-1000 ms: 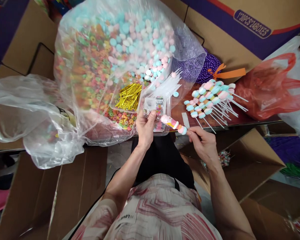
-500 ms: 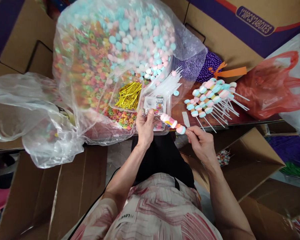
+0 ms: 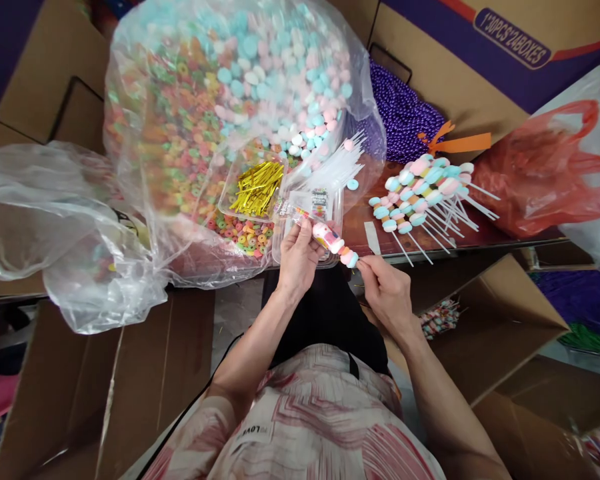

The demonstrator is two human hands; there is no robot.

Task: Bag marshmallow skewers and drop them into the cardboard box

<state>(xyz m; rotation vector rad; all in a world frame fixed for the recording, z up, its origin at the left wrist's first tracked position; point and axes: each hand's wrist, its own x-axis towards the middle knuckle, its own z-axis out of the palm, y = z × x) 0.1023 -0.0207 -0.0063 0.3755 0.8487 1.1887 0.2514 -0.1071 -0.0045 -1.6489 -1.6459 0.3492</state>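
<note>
My right hand (image 3: 386,293) pinches the stick end of a candy skewer (image 3: 336,244) strung with pink, white and blue pieces. My left hand (image 3: 297,257) holds a small clear printed wrapper (image 3: 295,212) around the skewer's far tip. Both hands hover over the near edge of a clear plastic tray (image 3: 307,203) holding more wrappers. Beside it, another clear tray holds gold twist ties (image 3: 257,187). A bundle of bare white sticks (image 3: 337,167) lies behind the trays.
A big clear bag of pastel candy discs and coloured rings (image 3: 230,113) fills the table's left. A pile of finished skewers (image 3: 425,190) lies to the right, with purple beads (image 3: 405,113) and a red bag (image 3: 535,173). Open cardboard boxes (image 3: 490,327) stand below.
The skewer and my right hand moved left toward my left hand, and the skewer's tip has gone into the wrapper. The clear bag's flap has shifted off the purple beads.
</note>
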